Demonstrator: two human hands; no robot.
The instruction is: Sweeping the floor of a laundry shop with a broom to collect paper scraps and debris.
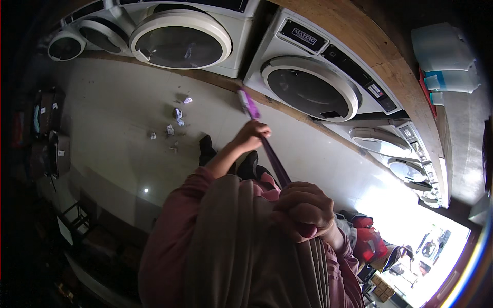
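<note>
Both hands grip the dark handle of a purple broom (249, 103). My right hand (304, 210) is closed round the top end of the handle, close to my chest. Lower down the shaft, my left hand (251, 135) holds it with bent fingers. The broom's purple and white head rests by the wooden base in front of the Maytag machine. Crumpled scraps of paper (178, 116) and dark bits of dirt lie on the pale tiled floor (115, 115), left of the broom head and apart from it.
Front-loading machines (312, 90) stand in a row along a wooden base (277, 104). Plastic jugs (443, 46) sit on a surface at the upper right. Dark baskets (59, 154) and a stool (77, 215) are at the left. Bags (368, 242) and boxes (381, 287) stand near the bright doorway.
</note>
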